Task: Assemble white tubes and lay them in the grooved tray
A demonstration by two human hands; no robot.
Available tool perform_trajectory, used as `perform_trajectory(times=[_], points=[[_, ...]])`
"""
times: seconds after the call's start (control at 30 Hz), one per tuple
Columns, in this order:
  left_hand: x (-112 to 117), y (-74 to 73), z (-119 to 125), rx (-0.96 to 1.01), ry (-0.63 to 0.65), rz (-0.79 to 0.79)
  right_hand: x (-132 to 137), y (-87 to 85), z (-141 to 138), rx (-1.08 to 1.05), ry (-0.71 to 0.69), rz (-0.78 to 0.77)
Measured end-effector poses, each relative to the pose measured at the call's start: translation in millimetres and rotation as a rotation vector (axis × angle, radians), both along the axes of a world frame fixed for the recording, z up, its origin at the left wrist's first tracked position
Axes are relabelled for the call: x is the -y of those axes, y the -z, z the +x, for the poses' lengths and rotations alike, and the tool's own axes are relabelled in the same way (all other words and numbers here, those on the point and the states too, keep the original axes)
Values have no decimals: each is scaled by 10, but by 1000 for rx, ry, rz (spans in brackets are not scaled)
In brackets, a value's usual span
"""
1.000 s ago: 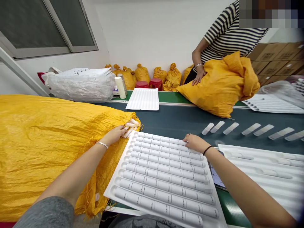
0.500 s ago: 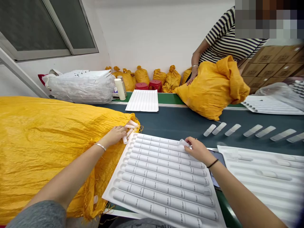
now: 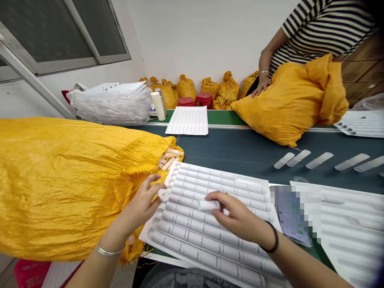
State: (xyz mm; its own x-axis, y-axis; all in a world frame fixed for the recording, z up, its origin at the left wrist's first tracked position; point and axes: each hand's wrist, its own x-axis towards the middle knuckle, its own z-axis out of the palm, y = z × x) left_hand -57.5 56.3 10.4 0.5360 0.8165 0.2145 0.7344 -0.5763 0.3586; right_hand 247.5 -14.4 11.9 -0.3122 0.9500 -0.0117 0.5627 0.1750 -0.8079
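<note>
A white ribbed tray (image 3: 148,238) lies in front of me, its grooves holding rows of small white printed tubes. My left hand (image 3: 142,204) pinches a short white tube (image 3: 163,195) over the tray's left edge, its round end facing the tray. Over the middle rows my right hand (image 3: 235,212) grips another white tube (image 3: 208,205) between thumb and fingers. To the left lies a big yellow woven sack (image 3: 75,180), with loose white tubes (image 3: 171,156) showing at its mouth.
A person in a striped top (image 3: 327,30) handles a yellow sack (image 3: 288,100) across the dark conveyor belt (image 3: 222,148). Several tubes (image 3: 319,160) lie on the belt. A phone (image 3: 291,212) and another tray (image 3: 345,248) are at my right; a white tray (image 3: 189,121) lies beyond.
My left hand has left the sack mouth and come toward me with a tube. My right hand has moved from the tray's far edge to its middle, holding a tube. The view has shifted.
</note>
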Motion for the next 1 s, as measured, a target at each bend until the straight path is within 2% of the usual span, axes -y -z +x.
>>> perform_trajectory(times=[0.07,0.17,0.23,0.33,0.5,0.57,0.67,0.8,0.9,1.0], points=[[94,47,178,-25,-50,98,-92,-67,-265,-65,-52,43],[150,44,286,8,55,146,-194,-132,-450,-170,-44,163],[169,5,287,38,109,111,-215,-177,-433,-200,-44,299],[212,-81,287,26,122,69,-191,-266,-289,-136,-119,487],[304,-202,442,69,223,66,-117,-376,-100,14,-211,552],[325,-221,534,99,228,115,-94,-375,-87,46,-192,546],[329,-239,643,88,198,279,-67,-349,-80,44,-94,482],[294,-277,714,22,206,492,-49,-325,-46,-39,3,275],[261,-289,754,8,255,547,-42,-318,-25,-159,12,84],[259,-262,813,-26,323,509,-12,-310,-27,-238,34,-8]])
